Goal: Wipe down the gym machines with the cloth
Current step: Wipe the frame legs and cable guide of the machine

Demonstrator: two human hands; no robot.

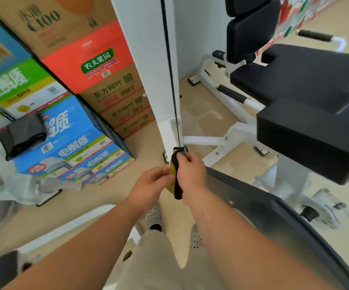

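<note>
Boxes [98,84] crowd left, seat [305,80] right; floor [200,109] free beside post [146,59] (cable [170,70] alongside).

Cloth [176,176] soft fabric, yellow and black. Machine frame [207,140] white painted metal, smooth. Seat pads [307,80] matt black vinyl-like. Boxes [98,65] printed cardboard. Cable [170,65] black, thin.

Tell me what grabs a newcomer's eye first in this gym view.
Dead centre, the left hand and right hand both grip a yellow-and-black cloth at the foot of a white upright column, beside its thin black cable. To the left rises a stack of bright printed cardboard drink boxes. To the right sit the black padded cushions of a white-framed gym machine.
</note>
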